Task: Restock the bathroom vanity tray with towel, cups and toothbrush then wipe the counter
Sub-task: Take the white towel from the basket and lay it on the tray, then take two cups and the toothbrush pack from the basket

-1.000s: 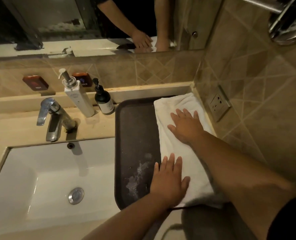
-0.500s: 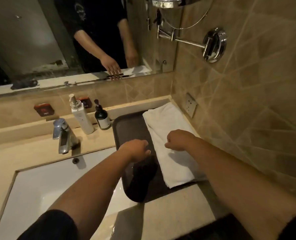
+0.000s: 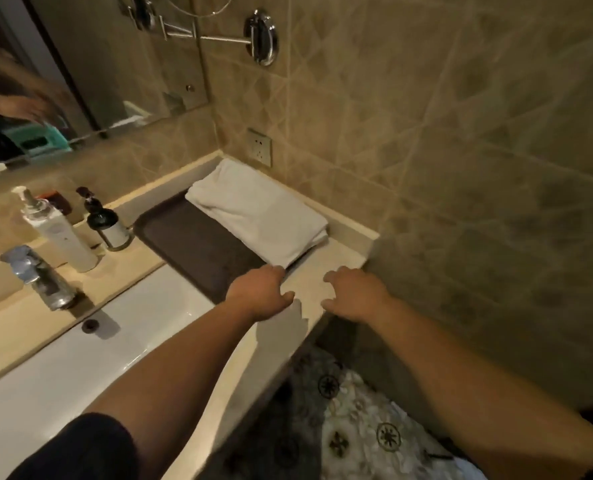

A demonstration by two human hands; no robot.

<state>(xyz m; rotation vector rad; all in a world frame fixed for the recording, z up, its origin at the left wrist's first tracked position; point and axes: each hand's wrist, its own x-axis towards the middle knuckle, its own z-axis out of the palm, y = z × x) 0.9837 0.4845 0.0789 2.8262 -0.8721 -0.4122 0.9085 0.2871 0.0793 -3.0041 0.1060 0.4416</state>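
Dark brown vanity tray (image 3: 198, 237) on beige counter (image 3: 326, 268), folded white towel (image 3: 257, 211) filling its right half, left hand (image 3: 258, 294) and right hand (image 3: 355, 294) loosely curled, empty, at tray's near edge, white sink (image 3: 80, 358) alongside.

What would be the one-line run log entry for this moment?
towel: folded on tray | cups, toothbrush: not visible | left hand: empty, at tray's near edge | right hand: empty, over counter

Location: a bathroom vanity. Indicators: white sink basin (image 3: 80, 358) with chrome faucet (image 3: 38, 278), wall mirror (image 3: 90, 64), two pump bottles (image 3: 59, 233) on the stone counter (image 3: 308, 271), tiled walls (image 3: 461, 168), extendable shaving mirror mount (image 3: 260, 36).
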